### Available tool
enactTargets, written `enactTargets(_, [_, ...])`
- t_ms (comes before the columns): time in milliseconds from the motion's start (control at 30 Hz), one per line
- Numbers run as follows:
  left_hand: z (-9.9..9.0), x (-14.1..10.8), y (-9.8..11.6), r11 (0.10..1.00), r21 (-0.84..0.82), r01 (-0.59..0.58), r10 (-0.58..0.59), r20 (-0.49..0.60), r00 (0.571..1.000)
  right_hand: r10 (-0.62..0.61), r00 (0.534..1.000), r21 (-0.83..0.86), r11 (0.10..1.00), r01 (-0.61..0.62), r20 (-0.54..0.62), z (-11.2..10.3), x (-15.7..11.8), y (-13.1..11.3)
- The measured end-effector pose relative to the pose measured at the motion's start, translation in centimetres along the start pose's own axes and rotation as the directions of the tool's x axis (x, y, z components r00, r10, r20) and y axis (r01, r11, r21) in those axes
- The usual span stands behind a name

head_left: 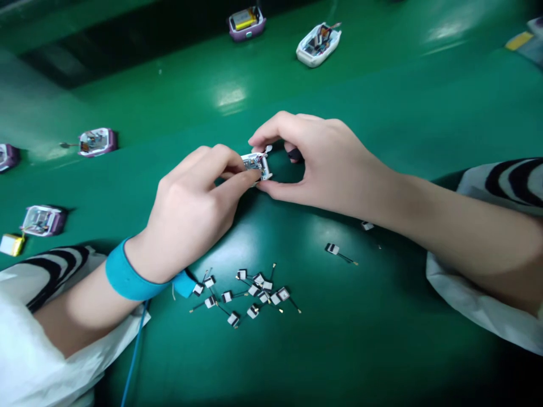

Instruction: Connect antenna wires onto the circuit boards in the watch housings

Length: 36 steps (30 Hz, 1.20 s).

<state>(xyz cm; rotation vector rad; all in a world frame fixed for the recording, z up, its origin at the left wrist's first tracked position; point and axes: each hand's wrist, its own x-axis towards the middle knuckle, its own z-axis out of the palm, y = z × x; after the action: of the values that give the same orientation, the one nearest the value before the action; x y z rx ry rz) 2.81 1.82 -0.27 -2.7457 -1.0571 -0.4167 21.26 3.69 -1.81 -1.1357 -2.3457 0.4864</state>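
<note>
A small white device casing with an exposed circuit board [254,163] is between my hands at the middle of the mat. My left hand [197,195] pinches its left side, the thumb lying over the board. My right hand [328,155] curves around the right side, its thumb tip at the lower edge and its fingertips by the upper edge. A small white piece [268,149] sticks up at the casing's top right corner. Something black [294,154] is on or by a curled right finger. My fingers cover part of the casing.
Several small square modules with short black leads [253,290] lie in front of me, and another module [333,249] lies to the right. Opened devices [97,142] stand at left, with a purple-rimmed one [247,25] and a white one [318,45] behind. A blue cord [134,353] trails from the wrist strap [131,274].
</note>
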Motion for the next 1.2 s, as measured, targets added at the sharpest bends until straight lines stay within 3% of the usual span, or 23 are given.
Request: enactTargets(1200, [0.10, -0.05, -0.12, 0.999, 0.042, -0.028, 0.030, -0.055, 0.998, -0.004, 1.000, 0.035, 0.999, 0.004, 0.004, 0.12, 0.05, 0.04])
